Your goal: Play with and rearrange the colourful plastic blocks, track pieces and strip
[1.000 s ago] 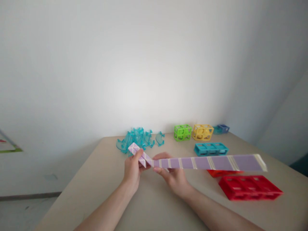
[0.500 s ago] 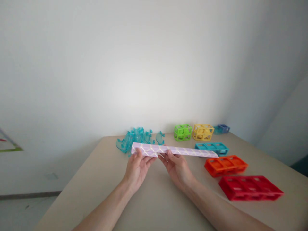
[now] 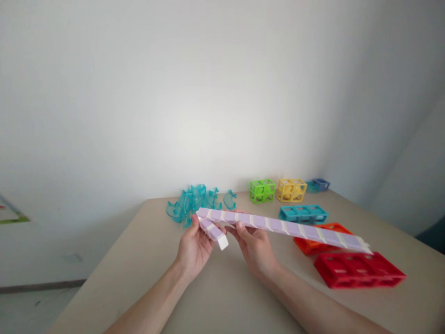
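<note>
Both hands hold a long lilac-and-white segmented strip that looks like a twisting snake puzzle (image 3: pixel 271 223) above the table. Its short left end bends back toward me and finishes in a white end face. My left hand (image 3: pixel 194 246) is closed on this bent section, thumb at the fold. Further along, my right hand (image 3: pixel 253 243) pinches the long straight section, thumb in front and other fingers partly hidden behind it. The long end slopes down to the right, in front of the orange frame block (image 3: pixel 309 245) and reaching the red frame block (image 3: pixel 359 271).
On the table (image 3: pixel 222 297) at the back left lie several clear teal curved pieces (image 3: pixel 189 202). Green (image 3: pixel 262 191), yellow (image 3: pixel 291 190) and blue (image 3: pixel 320 184) frame blocks line the wall side. A teal frame block (image 3: pixel 303 214) lies nearer, on the right.
The snake puzzle's left end has swung out toward me into a bend. Its long section has turned over and tilts down further to the right, showing more of its length. Both hands still hold it.
</note>
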A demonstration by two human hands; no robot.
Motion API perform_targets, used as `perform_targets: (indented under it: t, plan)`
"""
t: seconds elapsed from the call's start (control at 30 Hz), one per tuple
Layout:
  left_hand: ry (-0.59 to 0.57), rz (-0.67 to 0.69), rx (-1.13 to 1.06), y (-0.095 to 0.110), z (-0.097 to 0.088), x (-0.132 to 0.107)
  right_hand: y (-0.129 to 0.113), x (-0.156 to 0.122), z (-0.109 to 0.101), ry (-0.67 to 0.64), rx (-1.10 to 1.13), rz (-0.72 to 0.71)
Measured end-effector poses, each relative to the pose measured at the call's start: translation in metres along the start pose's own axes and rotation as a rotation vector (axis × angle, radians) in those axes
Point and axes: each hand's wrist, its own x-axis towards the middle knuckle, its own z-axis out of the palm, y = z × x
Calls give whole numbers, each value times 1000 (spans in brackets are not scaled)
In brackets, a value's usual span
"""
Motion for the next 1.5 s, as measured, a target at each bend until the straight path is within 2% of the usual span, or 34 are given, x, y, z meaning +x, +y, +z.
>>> perform_targets:
  t: [0.13, 0.27, 0.37, 0.5, 0.57, 0.73, 0.83, 0.9, 0.97, 1.03, 1.1, 1.17, 1.23, 1.3, 1.4, 1.5]
  plan:
    - [-53, -245, 59, 4, 1, -5, -7, 7, -5, 42, 15, -37]
    - [-133, -414, 27, 10, 2, -5, -12, 8, -5, -15, 29, -48]
    - [-183, -459, -15, 14, 2, -5, -12, 4, -1, -64, 10, -63]
    - [-248, -385, -19, 11, 4, -8, -13, 3, 1, -67, -4, -102]
    - [-277, -396, -7, 9, 2, -7, -14, 4, -1, -54, -6, -109]
    - [-276, -725, 82, 5, -7, -3, -18, 7, -7, -34, -59, -162]
    - [-344, -897, 120, 3, -9, -4, -23, 9, -8, -36, -71, -154]
    - [-426, -982, 135, 2, -8, -7, -26, 9, -8, -28, -68, -133]
    - [-442, -1004, 145, 0, -8, -8, -27, 8, -9, -41, -81, -114]
    - [-392, -942, 160, -3, -9, -7, -25, 6, -10, -108, -130, -89]
    - [-301, -821, 222, -7, -11, -4, -21, 4, -10, -171, -217, -48]
    - [-172, -594, 327, -11, -12, -1, -17, 3, -10, -153, -300, -12]
    - [-62, -285, 418, -13, -10, -1, -15, 5, -10, -48, -359, 0]
    - [-68, -51, 477, -13, -7, -2, -14, 7, -10, 68, -390, -4]
    - [-126, 69, 600, -10, -3, -4, -15, 9, -11, 148, -404, 33]
    - [-67, 132, 737, -9, -2, -4, -13, 8, -11, 127, -381, 101]
